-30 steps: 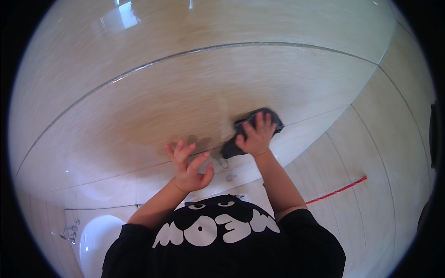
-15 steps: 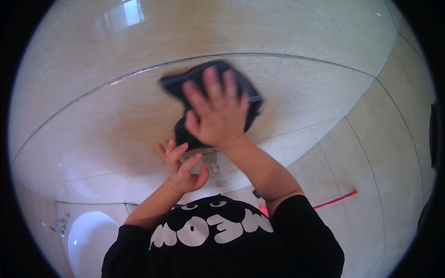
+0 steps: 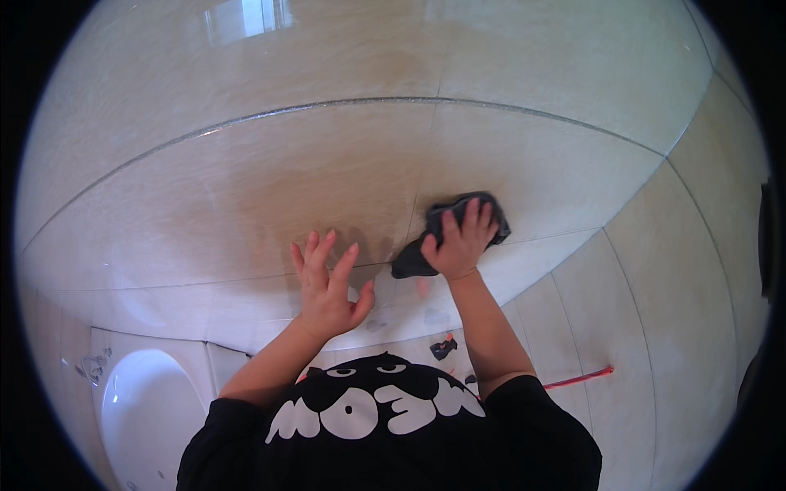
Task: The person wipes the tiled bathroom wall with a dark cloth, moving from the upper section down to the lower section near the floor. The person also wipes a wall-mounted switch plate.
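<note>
A beige tiled wall (image 3: pixel 270 188) fills most of the view. My right hand (image 3: pixel 460 244) presses a dark grey cloth (image 3: pixel 450 231) flat against the wall, just right of a vertical grout line. My left hand (image 3: pixel 326 286) rests on the wall lower and to the left, palm against the tile, fingers spread, holding nothing. Both forearms rise from my black shirt with a white print (image 3: pixel 385 417) at the bottom of the view.
A white toilet (image 3: pixel 147 417) stands at the lower left. A thin red rod or hose (image 3: pixel 580 378) lies on the tiled floor at the lower right. A small dark object (image 3: pixel 443 347) lies on the floor between my arms. A side wall meets the front wall on the right.
My right hand with the cloth swept up and close to the camera, then dropped back down and right against the wall. My left hand has stayed on the tile, fingers spread wider.
</note>
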The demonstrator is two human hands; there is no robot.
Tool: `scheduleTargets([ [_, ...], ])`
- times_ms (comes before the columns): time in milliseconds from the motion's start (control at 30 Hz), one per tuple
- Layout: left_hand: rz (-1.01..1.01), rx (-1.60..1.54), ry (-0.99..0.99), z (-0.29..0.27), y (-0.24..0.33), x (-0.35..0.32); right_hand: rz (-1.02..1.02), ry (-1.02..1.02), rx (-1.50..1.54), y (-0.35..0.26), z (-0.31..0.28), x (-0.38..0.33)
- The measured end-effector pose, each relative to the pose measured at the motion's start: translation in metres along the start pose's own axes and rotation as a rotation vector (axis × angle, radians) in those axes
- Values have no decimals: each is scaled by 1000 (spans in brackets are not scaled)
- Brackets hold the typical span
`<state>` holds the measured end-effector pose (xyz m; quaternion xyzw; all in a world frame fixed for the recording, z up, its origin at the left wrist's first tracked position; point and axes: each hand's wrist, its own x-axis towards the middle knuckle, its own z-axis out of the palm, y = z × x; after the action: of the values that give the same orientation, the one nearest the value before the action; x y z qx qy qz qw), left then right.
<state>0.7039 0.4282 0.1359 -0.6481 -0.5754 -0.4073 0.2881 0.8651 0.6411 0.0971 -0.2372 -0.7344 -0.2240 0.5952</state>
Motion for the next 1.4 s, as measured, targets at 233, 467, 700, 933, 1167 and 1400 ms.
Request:
scheduleTargets([
  [233, -125, 109, -78, 6, 8, 0, 133, 101, 30, -25, -21, 133],
  [467, -117, 17, 29, 14, 7, -5, -56, -71, 131, -96, -9, 111],
  [700, -64, -74, 33, 13, -4, -13, -68, -173, 228, -78, -2, 17],
  [933, -7, 67, -257, 0, -17, -15, 132, -245, -77, 36, -14, -58],
  [1167, 43, 129, -418, -7, -23, -13, 419, 170, -33, -4, -15, 75],
  [1400, 90, 145, -401, 2, -36, -25, 151, 100, 12, -108, -10, 142],
])
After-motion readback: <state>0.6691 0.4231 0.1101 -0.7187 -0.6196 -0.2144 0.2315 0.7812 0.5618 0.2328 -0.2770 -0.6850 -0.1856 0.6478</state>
